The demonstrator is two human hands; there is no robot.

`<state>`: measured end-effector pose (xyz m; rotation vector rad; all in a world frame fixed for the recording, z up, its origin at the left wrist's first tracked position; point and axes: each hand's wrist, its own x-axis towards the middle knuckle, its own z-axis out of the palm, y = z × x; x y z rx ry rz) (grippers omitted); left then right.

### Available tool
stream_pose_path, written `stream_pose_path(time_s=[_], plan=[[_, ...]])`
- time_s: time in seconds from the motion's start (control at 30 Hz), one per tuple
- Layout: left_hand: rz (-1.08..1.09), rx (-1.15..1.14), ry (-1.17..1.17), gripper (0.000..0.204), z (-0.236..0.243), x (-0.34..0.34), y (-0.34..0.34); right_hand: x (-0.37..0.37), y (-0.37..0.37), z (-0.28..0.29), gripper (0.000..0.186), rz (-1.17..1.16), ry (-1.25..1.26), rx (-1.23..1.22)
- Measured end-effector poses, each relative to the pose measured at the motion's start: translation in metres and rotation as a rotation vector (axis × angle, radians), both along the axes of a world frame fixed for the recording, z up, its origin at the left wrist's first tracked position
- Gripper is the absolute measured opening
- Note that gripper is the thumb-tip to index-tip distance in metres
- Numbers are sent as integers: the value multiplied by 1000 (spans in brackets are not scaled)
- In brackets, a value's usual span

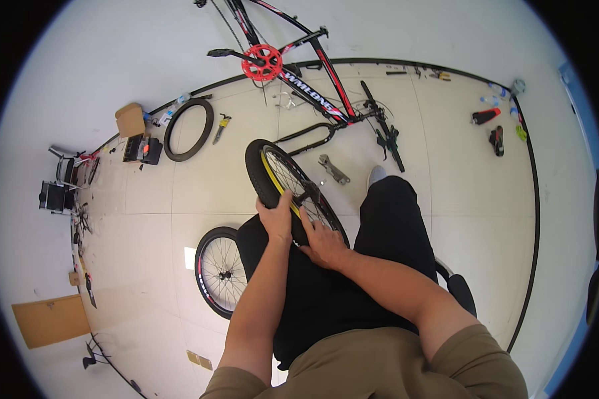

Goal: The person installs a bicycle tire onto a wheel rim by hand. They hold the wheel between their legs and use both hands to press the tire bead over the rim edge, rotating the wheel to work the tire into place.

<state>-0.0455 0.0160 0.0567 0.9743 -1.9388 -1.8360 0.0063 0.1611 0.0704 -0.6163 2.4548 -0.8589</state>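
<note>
A bicycle wheel (251, 169) with a black knobbly tyre stands tilted against my thighs. A yellow strip (273, 174) shows along the inner edge of its tyre, beside the spokes and the dark hub (307, 193). My left hand (277, 217) is closed round the left side of the tyre, its thumb over the yellow strip. Lower on the same wheel, my right hand (325, 245) grips the near part of the tyre, with a finger pointing up along the rim. The undersides of both grips are hidden.
Ahead lies a black and red bicycle frame (336, 73) with fork and handlebar (387, 133). An adjustable wrench (333, 169) is near my shoe. A loose tyre (168, 136) and cardboard box (131, 121) are far left; a second wheel (203, 292) lies left of my leg. A saddle (487, 116) is far right.
</note>
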Motion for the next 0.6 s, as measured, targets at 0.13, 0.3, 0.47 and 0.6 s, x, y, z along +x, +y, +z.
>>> stream_pose_path(time_s=[0.13,0.3,0.47,0.6], plan=[[-33,77,-112,81,5,26,19,1,2,-4,108,-5,5,14],[10,388,-177,51,-1,31,29,1,11,-16,111,-24,3,-15],[-10,426,-133,34,-13,26,24,-5,17,-7,110,-28,-34,-89],[15,277,-201,39,-34,23,30,2,25,-20,107,-66,26,-121]])
